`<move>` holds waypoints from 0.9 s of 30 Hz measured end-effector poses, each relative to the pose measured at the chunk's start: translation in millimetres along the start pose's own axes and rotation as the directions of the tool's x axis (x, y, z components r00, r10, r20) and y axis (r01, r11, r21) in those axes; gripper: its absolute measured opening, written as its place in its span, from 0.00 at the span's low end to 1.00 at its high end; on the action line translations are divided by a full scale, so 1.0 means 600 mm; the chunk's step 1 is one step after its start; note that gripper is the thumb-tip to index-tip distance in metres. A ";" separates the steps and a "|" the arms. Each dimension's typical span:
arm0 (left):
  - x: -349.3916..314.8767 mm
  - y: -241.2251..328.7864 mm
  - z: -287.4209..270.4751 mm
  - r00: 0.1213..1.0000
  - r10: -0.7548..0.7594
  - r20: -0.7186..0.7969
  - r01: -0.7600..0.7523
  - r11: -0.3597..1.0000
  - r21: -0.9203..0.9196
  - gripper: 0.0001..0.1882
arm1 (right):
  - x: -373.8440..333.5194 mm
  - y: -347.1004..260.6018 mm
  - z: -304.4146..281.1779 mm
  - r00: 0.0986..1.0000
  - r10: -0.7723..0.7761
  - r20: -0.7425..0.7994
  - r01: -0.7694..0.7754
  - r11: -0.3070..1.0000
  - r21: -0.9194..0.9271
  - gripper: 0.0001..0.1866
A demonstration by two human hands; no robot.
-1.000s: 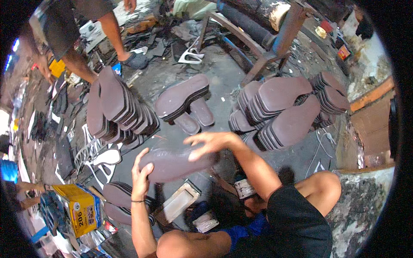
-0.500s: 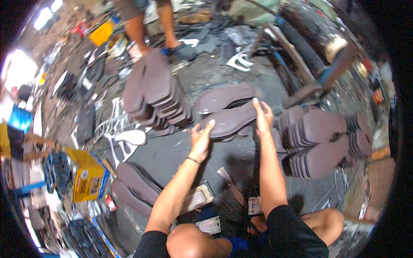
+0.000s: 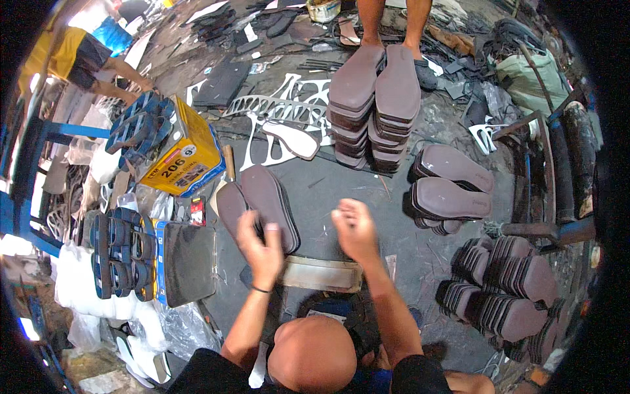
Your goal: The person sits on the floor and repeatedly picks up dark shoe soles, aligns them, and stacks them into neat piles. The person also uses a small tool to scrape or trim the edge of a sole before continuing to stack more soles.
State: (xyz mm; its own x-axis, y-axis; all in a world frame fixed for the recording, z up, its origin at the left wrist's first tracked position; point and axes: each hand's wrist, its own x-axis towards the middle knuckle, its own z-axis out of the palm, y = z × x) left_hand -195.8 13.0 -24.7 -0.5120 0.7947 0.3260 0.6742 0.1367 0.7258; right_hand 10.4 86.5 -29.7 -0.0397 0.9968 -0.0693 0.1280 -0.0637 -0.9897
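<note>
My left hand (image 3: 261,253) is at the near end of two small stacks of brown shoe soles (image 3: 266,197), thumb and fingers apart. Whether it touches the soles is hard to tell. My right hand (image 3: 357,233) is over the dark work surface right of those stacks, fingers loosely curled and slightly blurred, nothing visible in it. Between my forearms lies a pale rectangular block (image 3: 321,274). To the right, more brown soles (image 3: 451,197) lie in two low piles side by side. Beyond my hands, two taller stacks of soles (image 3: 354,85) stand side by side.
A yellow box (image 3: 190,148) with dark blue sandals on it stands left; more sandals (image 3: 121,253) sit nearer. Several sole stacks (image 3: 505,269) lie at the right. White cut-out scraps (image 3: 262,141), a metal frame (image 3: 538,171) and people's legs (image 3: 371,23) surround the work area.
The view has turned left. Both hands have let go of the sole they held, which lies on the right-hand low piles. My hands have moved left, the left one to the left-hand soles.
</note>
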 end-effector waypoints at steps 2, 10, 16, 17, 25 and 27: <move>0.007 -0.075 -0.038 0.969 -0.215 -0.125 0.226 0.970 0.084 0.35 | 0.007 0.049 0.089 0.993 -0.015 0.121 0.012 1.000 0.025 0.27; 0.002 -0.238 -0.066 0.614 -0.693 0.379 0.785 0.483 -0.388 0.44 | 0.040 0.045 0.264 0.800 0.550 0.241 -0.343 0.747 -0.569 0.63; 0.014 -0.206 -0.057 0.626 -0.664 0.409 0.780 0.547 -0.305 0.48 | 0.066 0.017 0.234 0.855 0.443 0.271 -0.210 0.771 -0.601 0.61; 0.009 -0.218 -0.065 0.629 -0.696 0.346 0.777 0.582 -0.241 0.49 | 0.051 -0.016 0.214 0.894 0.360 0.268 -0.102 0.745 -0.659 0.59; 0.046 -0.183 -0.049 0.549 -0.709 0.442 0.835 0.493 -0.246 0.55 | 0.006 0.030 0.123 0.982 -0.068 0.177 0.190 0.391 -0.901 0.55; 0.062 -0.167 -0.057 0.520 -0.717 0.464 0.838 0.534 -0.113 0.56 | 0.001 0.042 0.124 0.978 -0.127 0.163 0.203 0.432 -0.879 0.55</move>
State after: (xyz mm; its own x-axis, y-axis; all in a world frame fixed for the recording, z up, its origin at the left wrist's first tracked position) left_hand -300.8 8.8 -64.8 -0.5027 0.5897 -0.6321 -0.1293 0.6717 0.7294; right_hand -59.9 81.7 -64.2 -0.2168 0.9755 0.0375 0.9182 0.2168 -0.3316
